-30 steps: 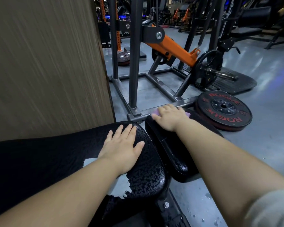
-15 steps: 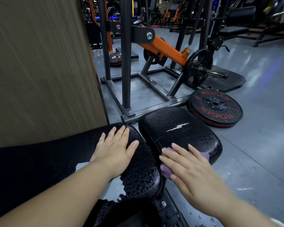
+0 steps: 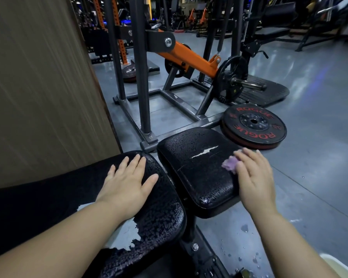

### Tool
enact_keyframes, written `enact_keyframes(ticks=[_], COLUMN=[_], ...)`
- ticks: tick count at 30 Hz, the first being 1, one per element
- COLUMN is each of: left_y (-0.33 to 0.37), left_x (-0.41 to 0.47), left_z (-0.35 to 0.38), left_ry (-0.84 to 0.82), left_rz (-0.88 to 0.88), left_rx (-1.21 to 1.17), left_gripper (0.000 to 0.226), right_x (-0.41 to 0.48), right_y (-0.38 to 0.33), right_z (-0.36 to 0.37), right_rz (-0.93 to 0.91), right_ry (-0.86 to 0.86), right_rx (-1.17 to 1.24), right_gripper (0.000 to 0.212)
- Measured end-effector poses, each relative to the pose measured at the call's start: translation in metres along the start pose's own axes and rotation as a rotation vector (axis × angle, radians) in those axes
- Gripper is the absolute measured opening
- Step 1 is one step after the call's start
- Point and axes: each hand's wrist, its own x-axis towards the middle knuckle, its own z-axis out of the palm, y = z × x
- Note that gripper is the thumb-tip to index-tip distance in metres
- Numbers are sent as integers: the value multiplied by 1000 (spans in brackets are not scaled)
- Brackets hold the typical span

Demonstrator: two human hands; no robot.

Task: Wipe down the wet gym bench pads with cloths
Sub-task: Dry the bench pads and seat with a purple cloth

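Left hand (image 3: 127,185) flat, fingers spread, on cracked, droplet-beaded black long pad (image 3: 159,217). Right hand (image 3: 253,179), fingers straight, presses crumpled purple cloth (image 3: 229,164) onto right edge of rounded, torn small pad (image 3: 197,169).

A blurred right hand (image 3: 253,181) hides most of the purple cloth (image 3: 228,164) on the small pad (image 3: 199,177). Left of it, the long pad (image 3: 159,217) is cropped.

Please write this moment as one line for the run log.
step: wipe small pad | left grip: flat on large pad | right grip: presses purple cloth at small pad's right edge | pads: droplets visible
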Motion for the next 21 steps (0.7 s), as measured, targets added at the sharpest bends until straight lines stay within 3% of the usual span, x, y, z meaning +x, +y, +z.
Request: enact_keyframes(ticks=[2,5,11,14,16,21], left_y=[2,14,69,73,72,74], left_x=[-1,-4,10,13,11,9], left_z=[-2,-4,6,17,19,16], left_ry=[-14,-19,2,28,42,36], left_rz=[6,93,312,331,330,323], left_rx=[12,18,-34,19,40,29], left_gripper=[70,66,58,76,84,62], right_x=[-9,-46,-113,-104,-85,-28], right_y=[3,-18,-34,-17,-8,10], right_z=[9,27,52,50,46,34], right_rz=[120,118,-253,-319,-231,193], right_ry=[121,241,123,163,226,362], right_rx=[194,253,120,94,141,420], right_gripper=[59,61,59,54,52,47])
